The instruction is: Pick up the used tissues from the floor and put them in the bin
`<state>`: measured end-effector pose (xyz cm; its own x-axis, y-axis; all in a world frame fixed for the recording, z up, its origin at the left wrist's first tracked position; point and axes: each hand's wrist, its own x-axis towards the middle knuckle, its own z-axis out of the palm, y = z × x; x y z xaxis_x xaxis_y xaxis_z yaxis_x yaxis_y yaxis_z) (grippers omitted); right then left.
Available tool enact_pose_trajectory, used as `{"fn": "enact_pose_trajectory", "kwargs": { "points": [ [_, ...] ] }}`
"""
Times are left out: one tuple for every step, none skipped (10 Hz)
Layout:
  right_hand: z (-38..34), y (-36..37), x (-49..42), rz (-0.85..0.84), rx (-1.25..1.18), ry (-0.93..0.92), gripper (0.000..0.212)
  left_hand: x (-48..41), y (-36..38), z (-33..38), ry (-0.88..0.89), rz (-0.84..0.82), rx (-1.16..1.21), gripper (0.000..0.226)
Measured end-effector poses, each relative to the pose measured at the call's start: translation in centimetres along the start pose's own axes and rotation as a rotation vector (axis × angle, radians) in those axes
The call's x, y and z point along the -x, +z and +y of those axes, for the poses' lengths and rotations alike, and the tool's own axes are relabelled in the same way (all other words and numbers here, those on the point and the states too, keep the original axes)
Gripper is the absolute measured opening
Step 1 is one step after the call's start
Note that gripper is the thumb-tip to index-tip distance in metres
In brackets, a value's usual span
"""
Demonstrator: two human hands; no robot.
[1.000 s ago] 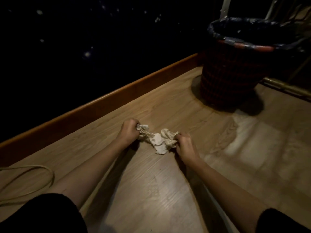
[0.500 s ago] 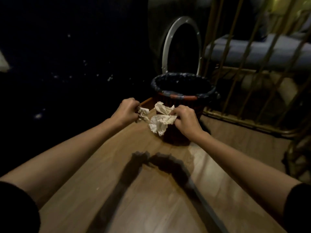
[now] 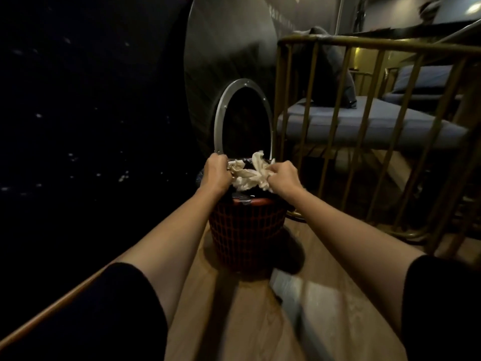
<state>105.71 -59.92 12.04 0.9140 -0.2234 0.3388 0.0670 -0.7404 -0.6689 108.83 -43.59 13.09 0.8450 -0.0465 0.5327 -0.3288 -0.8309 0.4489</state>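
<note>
Crumpled white used tissues (image 3: 248,174) hang bunched between both my hands, directly above the mouth of the bin. My left hand (image 3: 217,173) is closed on their left end and my right hand (image 3: 282,175) is closed on their right end. The bin (image 3: 246,230) is a red mesh basket lined with a dark plastic bag, standing on the wooden floor just in front of me. Its opening is mostly hidden behind my hands and the tissues.
A dark wall with a wooden skirting (image 3: 52,306) runs along the left. Behind the bin is a round metal-rimmed opening (image 3: 243,118). A brass-coloured railing (image 3: 369,136) stands to the right, with grey cushioned seating (image 3: 364,123) beyond it. Wooden floor (image 3: 234,321) stretches toward me.
Both hands lifted the tissues off the floor and carried them forward and up, from the floor to above the bin's mouth. The view rose and moved closer to the bin.
</note>
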Motion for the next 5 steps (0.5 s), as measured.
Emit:
{"fn": "enact_pose_trajectory", "kwargs": {
  "points": [
    [1.4,1.1,0.5,-0.216,0.063,-0.003,0.038,-0.1,2.4,-0.9,0.027,-0.152,-0.044,0.032],
    [2.3,2.0,1.2,-0.306,0.083,-0.051,0.03,0.1,4.1,-2.0,0.025,-0.267,-0.001,0.058],
    [2.4,1.9,0.9,-0.264,0.051,-0.032,0.034,0.6,4.6,-2.4,-0.032,-0.187,-0.008,0.068],
    [2.2,1.2,0.5,-0.223,0.083,-0.035,0.055,1.3,3.8,-2.3,-0.005,-0.03,-0.033,0.056],
    [2.0,0.2,0.8,-0.17,0.024,0.01,0.054,2.6,2.0,-2.7,0.066,0.082,-0.027,0.04]
  ]
}}
